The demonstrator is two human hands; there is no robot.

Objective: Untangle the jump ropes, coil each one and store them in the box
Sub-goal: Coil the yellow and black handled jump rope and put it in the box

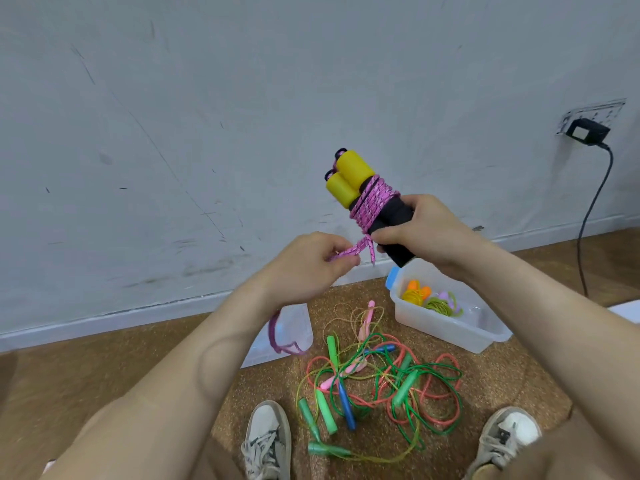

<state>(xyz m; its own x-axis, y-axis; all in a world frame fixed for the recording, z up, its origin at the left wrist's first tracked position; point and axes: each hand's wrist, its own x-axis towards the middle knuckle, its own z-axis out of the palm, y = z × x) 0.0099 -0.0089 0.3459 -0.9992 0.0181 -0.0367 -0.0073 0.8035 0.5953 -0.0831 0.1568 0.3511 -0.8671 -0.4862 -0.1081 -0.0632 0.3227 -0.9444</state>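
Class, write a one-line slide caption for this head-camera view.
Right hand holds paired yellow-and-black handles wound with pink rope; left hand pinches its free end, above tangled ropes and a clear box.

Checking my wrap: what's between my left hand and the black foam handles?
Head view: only pink braided rope, pinched by the left hand, running to the black foam handles the right hand grips.

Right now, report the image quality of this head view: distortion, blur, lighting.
Head view: wide-angle bowing bends the skirting board; lighting is soft and even, with no hard shadows; the wound pink rope is sharp, while its hanging loop is blurred; there is faint glare inside the clear box.
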